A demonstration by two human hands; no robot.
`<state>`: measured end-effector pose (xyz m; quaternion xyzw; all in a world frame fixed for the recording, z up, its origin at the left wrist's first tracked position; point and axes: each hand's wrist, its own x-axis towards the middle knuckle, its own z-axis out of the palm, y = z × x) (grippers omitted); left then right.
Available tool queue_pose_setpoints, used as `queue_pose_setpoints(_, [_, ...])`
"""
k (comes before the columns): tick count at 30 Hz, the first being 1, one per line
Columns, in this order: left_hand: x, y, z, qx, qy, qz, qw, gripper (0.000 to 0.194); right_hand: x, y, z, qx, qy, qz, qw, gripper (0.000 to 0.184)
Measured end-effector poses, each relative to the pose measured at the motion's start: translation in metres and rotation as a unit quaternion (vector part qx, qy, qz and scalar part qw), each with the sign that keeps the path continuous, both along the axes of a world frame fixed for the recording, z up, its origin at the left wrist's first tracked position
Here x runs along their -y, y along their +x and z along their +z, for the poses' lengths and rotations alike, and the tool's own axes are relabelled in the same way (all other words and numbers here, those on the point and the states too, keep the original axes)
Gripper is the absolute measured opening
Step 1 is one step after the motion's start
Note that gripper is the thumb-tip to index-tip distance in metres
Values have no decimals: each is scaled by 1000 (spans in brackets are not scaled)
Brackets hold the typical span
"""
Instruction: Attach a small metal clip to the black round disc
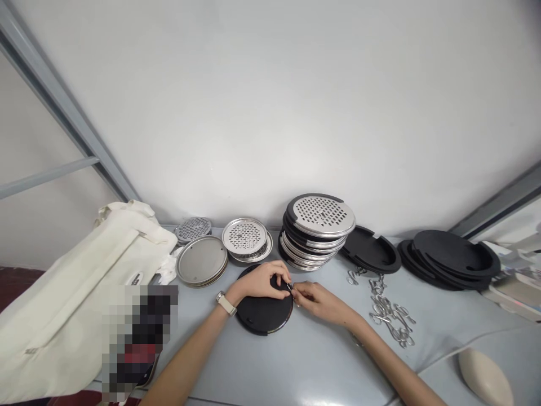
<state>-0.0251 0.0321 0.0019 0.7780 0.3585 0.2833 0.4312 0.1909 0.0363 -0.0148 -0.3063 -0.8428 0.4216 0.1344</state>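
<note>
Black disc [264, 313] lies on the counter [333, 361] right in front of me, under my hands, a shiny edge showing along its lower rt side. My left grip [288, 286] comes over the top of it, thumb & fingertips meeting at the disc's rt edge; can't tell if they pinch the metal there or just steady the disc. My right grip [295, 290] is pinched on a small metal pc [289, 287] at that same edge; too small to say exactly what it is.

So this one's mid-work, I'd judge: pc at the edge, not yet let go. Behind, the tall stack [323, 217] mixes perforated metal faces w/ black rims; prob. already put together, tho I can't check each layer.

Plenty looks left: loose metal clips [391, 316] heaped to the rt, fitted to nothing; a black tray [372, 251] just above them; black trays piled [456, 254] farther rt, no metal visible on them. On the left, plain metal discs [202, 259] stacked, perforated plates [244, 237] next to 'em, no black rims there. Approx. how many to go: can't count, piles hide the lower ones.
</note>
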Motion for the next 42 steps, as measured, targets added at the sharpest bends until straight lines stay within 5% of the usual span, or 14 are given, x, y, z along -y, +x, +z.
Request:
queue_pose_setpoints(14, [1, -1, -1, -14, 17, -9, 1000, 14, 2, 2, 9, -5, 53, 34, 998, 41])
queue_pose_setpoints(25, [1, -1, 2, -53, 48, 22, 997, 32, 4, -5, 1, -18, 26, -33, 999, 44])
queue_pose_setpoints(42, [1, -2, -1, -4, 3, 4, 1000, 19, 2, -3, -1, -6, 30, -19, 999, 44])
